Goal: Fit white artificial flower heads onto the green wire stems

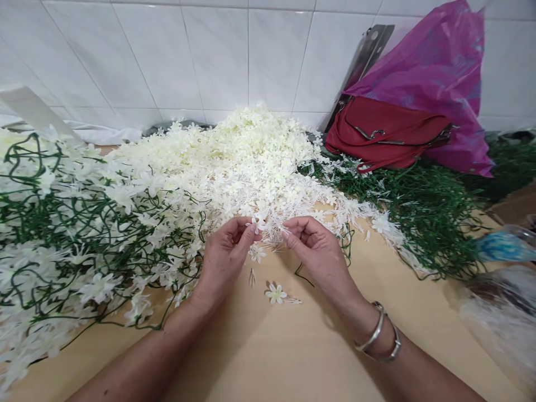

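My left hand (228,245) pinches a small white artificial flower (255,224) between thumb and forefinger. Across a small gap, my right hand (316,248) is closed in a pinch at the near edge of a heap of white artificial flowers (255,162). A thin white piece seems to show at its fingertips, too small to name. Below the hands, a loose white flower (276,294) with a pale centre lies on the table (268,346). Thin white stamens (252,277) lie close by, and another flower (257,254) rests just under my left fingertips.
White flowers on green stems (100,240) spread over the left side. Bare green stems (431,206) are piled at the right. A red handbag (385,131) and a purple plastic bag (435,72) stand against the tiled wall (276,56). Clear plastic bags (502,318) lie at the right edge.
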`<state>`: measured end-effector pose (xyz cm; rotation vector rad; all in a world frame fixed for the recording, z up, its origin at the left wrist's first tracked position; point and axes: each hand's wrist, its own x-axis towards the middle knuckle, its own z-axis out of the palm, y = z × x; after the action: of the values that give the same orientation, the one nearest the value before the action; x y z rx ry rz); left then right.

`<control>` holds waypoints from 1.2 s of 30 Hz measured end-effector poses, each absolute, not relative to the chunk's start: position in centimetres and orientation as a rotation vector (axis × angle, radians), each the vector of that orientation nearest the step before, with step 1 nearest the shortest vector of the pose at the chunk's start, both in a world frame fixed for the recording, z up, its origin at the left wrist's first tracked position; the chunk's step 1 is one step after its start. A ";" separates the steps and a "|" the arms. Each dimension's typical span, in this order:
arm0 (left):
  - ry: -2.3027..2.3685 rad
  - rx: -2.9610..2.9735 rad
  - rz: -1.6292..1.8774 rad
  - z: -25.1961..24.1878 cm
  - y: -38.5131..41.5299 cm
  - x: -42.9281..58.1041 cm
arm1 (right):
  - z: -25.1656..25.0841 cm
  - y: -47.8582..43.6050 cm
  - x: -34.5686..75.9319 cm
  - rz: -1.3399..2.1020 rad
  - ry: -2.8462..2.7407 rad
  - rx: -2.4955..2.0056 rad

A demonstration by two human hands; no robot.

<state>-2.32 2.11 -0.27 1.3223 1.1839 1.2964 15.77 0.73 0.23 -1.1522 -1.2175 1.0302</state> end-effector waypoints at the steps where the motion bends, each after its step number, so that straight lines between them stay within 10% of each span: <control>1: 1.193 1.338 1.307 -0.2 2.1 -2.5 | 0.2 0.8 15.9 1.020 -1.217 -1.154; 36: 1.251 1.374 1.369 0.3 2.3 -3.1 | 0.6 0.2 15.7 0.665 -1.672 -1.225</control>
<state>-3.06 2.32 0.34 1.3742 1.2514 1.3691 15.74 0.17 0.58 -1.2246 -1.6716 0.6652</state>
